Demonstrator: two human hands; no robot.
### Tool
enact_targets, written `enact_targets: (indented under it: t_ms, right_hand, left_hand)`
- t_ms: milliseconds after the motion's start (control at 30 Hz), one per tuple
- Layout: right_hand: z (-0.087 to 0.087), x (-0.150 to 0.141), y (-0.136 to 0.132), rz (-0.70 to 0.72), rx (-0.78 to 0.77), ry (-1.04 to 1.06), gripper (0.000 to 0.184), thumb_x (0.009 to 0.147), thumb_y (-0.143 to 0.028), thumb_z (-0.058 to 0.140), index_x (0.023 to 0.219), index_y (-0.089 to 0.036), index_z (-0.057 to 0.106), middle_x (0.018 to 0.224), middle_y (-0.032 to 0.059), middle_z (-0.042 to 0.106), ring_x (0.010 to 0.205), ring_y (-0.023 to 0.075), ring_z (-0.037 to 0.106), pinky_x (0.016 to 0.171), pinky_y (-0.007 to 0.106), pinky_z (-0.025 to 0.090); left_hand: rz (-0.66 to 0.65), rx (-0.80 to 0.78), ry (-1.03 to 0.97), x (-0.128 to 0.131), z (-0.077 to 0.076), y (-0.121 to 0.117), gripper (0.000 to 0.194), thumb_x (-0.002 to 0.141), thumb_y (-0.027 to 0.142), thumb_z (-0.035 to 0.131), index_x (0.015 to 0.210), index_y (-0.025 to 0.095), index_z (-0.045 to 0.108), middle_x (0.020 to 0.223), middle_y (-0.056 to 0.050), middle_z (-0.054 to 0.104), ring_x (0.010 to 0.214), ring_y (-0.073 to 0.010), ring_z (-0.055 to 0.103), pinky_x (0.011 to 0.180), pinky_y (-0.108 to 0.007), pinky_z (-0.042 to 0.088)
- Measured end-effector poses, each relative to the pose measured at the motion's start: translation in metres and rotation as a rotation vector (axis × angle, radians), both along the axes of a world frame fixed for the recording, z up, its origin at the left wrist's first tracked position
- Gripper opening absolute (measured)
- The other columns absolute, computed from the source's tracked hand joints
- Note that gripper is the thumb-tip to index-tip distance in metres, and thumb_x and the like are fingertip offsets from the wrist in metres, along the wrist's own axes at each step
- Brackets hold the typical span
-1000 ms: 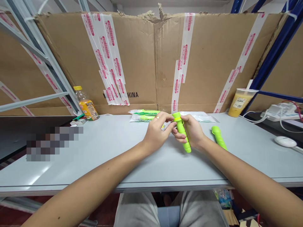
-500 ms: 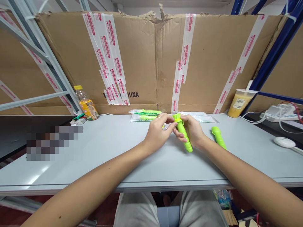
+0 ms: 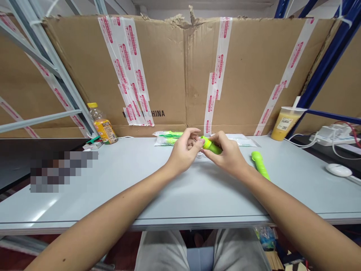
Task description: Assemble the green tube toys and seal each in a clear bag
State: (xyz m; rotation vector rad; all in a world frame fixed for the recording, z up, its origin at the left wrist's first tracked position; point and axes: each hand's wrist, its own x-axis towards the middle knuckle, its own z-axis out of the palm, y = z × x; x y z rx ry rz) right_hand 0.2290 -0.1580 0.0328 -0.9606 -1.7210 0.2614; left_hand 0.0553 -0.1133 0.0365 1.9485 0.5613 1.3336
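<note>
My right hand (image 3: 228, 150) is closed around a lime-green ribbed tube (image 3: 216, 147), shaped like a small flashlight, with a wider yellow-green end pointing left. At that wider end, my left hand (image 3: 184, 149) has its thumb and curled fingers closed on the rim; the fingers hide part of it. The tube is tilted, nearly lying on its side above the table. A small clear, whitish round piece (image 3: 199, 155) shows just under the hands; what it is I cannot make out. To the right, a second lime-green tube (image 3: 260, 165) lies on the table.
Behind my hands, clear packets (image 3: 168, 138) with green contents lie along the cardboard wall (image 3: 169, 75). An orange drink bottle (image 3: 105, 130) stands at the back left, a cup of yellow drink (image 3: 287, 123) at the back right. A white mouse (image 3: 339, 169) lies near the right edge.
The tube has swung from pointing down toward me to lying almost level, its wide end turned left. My right hand has rolled over the top of it, and my left fingers have lifted slightly.
</note>
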Motion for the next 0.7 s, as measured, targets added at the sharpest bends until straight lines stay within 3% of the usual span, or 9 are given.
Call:
enact_targets:
  t_ms: [133,233,333,400,567,700]
  right_hand:
    - [-0.001,0.001,0.000,0.038,-0.044,-0.028,0.019,0.088,-0.038,0.064,0.098,-0.025,0.055,0.071,-0.0006,0.058,0.062,0.0170,0.047,0.062,0.029,0.033]
    - [0.001,0.003,0.001,0.075,-0.114,-0.051,0.014,0.095,-0.037,0.052,0.098,-0.024,0.055,0.066,-0.0019,0.056,0.060,0.0158,0.046,0.060,0.029,0.032]
    - [0.004,0.009,0.004,0.142,-0.180,-0.042,0.016,0.094,-0.039,0.054,0.099,-0.024,0.054,0.072,-0.0009,0.061,0.065,0.0166,0.052,0.062,0.029,0.036]
    - [0.005,0.015,0.008,0.135,-0.226,-0.014,0.019,0.095,-0.042,0.053,0.101,-0.024,0.054,0.075,-0.0005,0.062,0.068,0.0171,0.056,0.063,0.029,0.039]
    - [0.004,0.031,0.020,-0.048,-0.304,-0.014,0.028,0.097,-0.047,0.047,0.101,-0.021,0.058,0.076,0.0011,0.064,0.070,0.0175,0.057,0.066,0.031,0.041]
    - [0.003,0.035,0.025,-0.103,-0.322,-0.104,0.031,0.097,-0.048,0.044,0.099,-0.021,0.058,0.073,0.0000,0.062,0.069,0.0175,0.056,0.067,0.031,0.039]
  left_hand:
    - [-0.039,0.010,0.153,-0.002,0.000,0.002,0.026,0.094,0.046,0.055,0.102,0.021,0.057,0.067,0.003,0.054,0.055,-0.0096,0.052,0.050,-0.023,0.043]
    - [-0.080,0.055,0.170,-0.003,0.000,0.002,0.026,0.095,0.045,0.054,0.105,0.021,0.055,0.071,0.001,0.058,0.059,-0.0106,0.054,0.054,-0.024,0.046]
    - [-0.074,0.110,0.185,-0.004,0.001,0.002,0.026,0.096,0.044,0.053,0.108,0.021,0.055,0.081,-0.002,0.063,0.066,-0.0120,0.059,0.059,-0.026,0.048]
    - [0.012,0.176,0.213,-0.006,0.002,0.004,0.026,0.096,0.041,0.053,0.111,0.020,0.055,0.086,-0.003,0.065,0.074,-0.0137,0.061,0.065,-0.027,0.049]
    - [0.341,0.374,0.401,-0.014,-0.003,0.019,0.020,0.092,0.026,0.055,0.110,0.019,0.058,0.095,-0.005,0.061,0.087,-0.0178,0.059,0.077,-0.032,0.048]
    - [0.343,0.345,0.587,-0.013,-0.017,0.028,0.030,0.091,0.027,0.056,0.120,0.020,0.060,0.111,-0.008,0.059,0.097,-0.0211,0.060,0.084,-0.036,0.050]
